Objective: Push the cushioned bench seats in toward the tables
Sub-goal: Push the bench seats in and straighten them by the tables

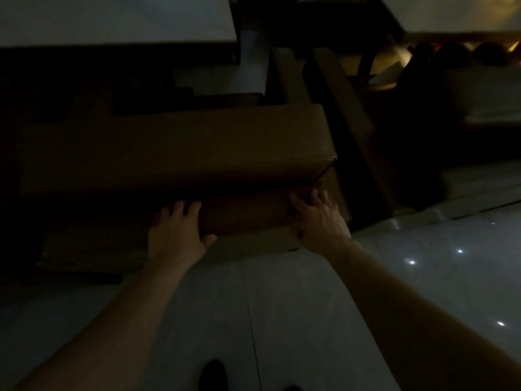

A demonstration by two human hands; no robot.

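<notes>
Dim light; I read detail with difficulty. Left hand lies on the near face of the cushioned bench seat, fingers spread and fairly straight up the panel, thumb hooked out to the right along its lower edge. Right hand sits at the bench's near right corner, fingers curled over the panel just under the cushion's overhang, thumb on the face. The hands are well apart and neither clamps anything: the left presses flat, the right grips the corner edge.

The bench runs left to right across the middle of my view, brown cushion on top with a piped seam along its near edge, a boxy base below. Its left end fades into shadow; I cannot tell where it stops. Its right end stands out sharply against a dark gap.

Beyond the bench, a pale table top shows at upper left, its near edge well past the bench's far edge with dark space between. A second table sits upper right. Slanted wooden boards stand just right of the bench.

Glossy tiled floor spreads open on my side and to the right, with light spots reflected. A dark shoe tip shows at the bottom edge.
</notes>
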